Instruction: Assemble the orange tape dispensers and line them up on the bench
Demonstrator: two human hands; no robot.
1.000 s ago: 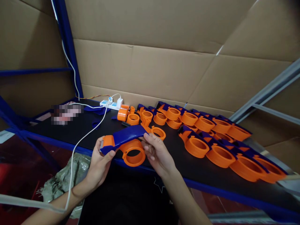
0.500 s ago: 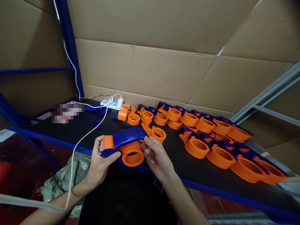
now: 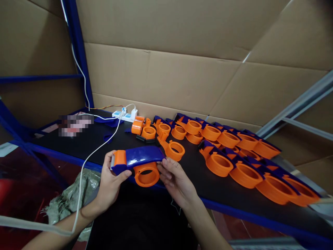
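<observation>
Between my two hands is a blue and orange tape dispenser (image 3: 144, 155), held just above the table's front edge. My left hand (image 3: 111, 184) grips its orange end, where a toothed metal blade shows at the left. The thumb lies along the lower blue side. At the other end, my right hand (image 3: 179, 180) pinches the tip of the blue cover between thumb and fingers. Under the cover hangs the orange ring. Just beyond it on the table lie an orange dispenser frame (image 3: 174, 150) and short black rollers (image 3: 145, 139).
Several assembled tape dispensers (image 3: 221, 165) stand in rows on the black table (image 3: 187, 180) at the right. A white power strip (image 3: 125, 115) sits at the back. A white cable (image 3: 97, 147) crosses the left side. Blue pieces (image 3: 108, 137) lie nearby. A crumpled sack (image 3: 70, 198) is below.
The dispenser has rolled slightly, so the blue cover's top faces me more and the ring shows less. Its right end is a little lower. Both hands keep their hold.
</observation>
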